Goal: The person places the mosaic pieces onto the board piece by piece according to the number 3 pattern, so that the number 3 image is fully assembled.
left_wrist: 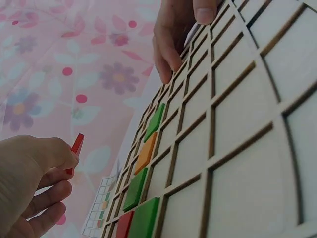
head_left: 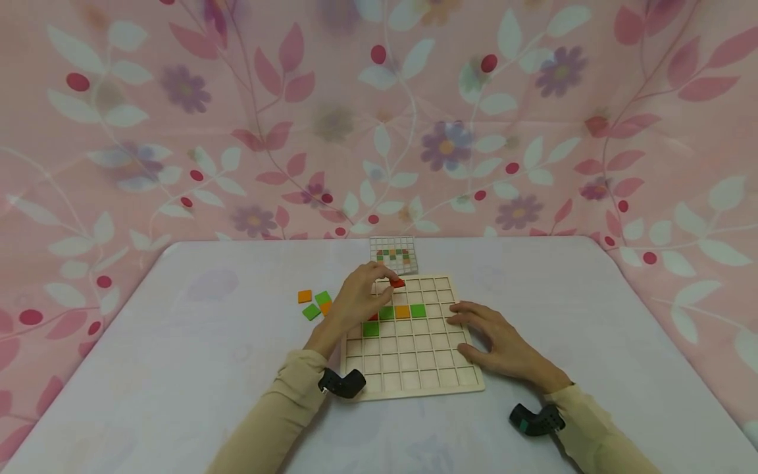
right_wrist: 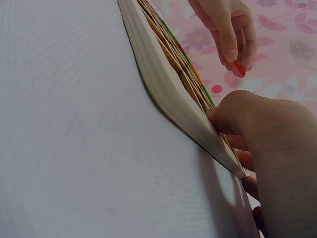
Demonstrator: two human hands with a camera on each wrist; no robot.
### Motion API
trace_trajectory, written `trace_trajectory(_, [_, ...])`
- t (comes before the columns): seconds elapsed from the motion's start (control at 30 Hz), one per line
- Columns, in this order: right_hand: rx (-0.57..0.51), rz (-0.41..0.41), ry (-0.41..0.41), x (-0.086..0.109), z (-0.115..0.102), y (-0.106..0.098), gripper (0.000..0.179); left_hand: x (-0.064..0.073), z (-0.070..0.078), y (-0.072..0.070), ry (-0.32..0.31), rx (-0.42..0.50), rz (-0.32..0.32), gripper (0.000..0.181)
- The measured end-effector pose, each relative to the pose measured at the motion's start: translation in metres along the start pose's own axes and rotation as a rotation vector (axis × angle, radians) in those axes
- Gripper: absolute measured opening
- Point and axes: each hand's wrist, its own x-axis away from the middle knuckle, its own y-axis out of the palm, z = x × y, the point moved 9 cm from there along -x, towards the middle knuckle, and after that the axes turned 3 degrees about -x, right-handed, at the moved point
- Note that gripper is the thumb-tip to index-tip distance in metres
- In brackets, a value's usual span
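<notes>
My left hand [head_left: 360,294] pinches a red square tile [head_left: 397,283] between thumb and fingers above the far part of a pale wooden grid board [head_left: 413,362]. In the left wrist view, the red tile [left_wrist: 75,152] is held edge-on, off the grid. Tiles lie in the board's cells: a red tile [head_left: 373,317], a green one [head_left: 386,313], an orange one [head_left: 402,311] and another green one [head_left: 418,310] form a row, with a green tile [head_left: 371,329] nearer me. My right hand [head_left: 494,339] rests at the board's right edge, fingers loosely bent; its thumb touches the rim in the right wrist view.
Several loose orange and green tiles, such as an orange tile [head_left: 304,296] and a green tile [head_left: 311,312], lie left of the board, partly behind my left hand. A card with a printed colour grid [head_left: 408,262] stands behind the board on the white-covered table [head_left: 195,368].
</notes>
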Motion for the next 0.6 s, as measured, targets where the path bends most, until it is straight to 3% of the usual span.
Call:
trace_trajectory(0.4, [0.015,0.006,-0.002,0.002,0.002,0.002,0.042,0.003,0.002,0.023,-0.001,0.057,-0.026,0.013])
trace_trajectory(0.6, [0.011,0.008,0.002,0.002,0.001,0.001,0.041,0.002,0.007,0.035,-0.010,0.020,-0.075,0.013])
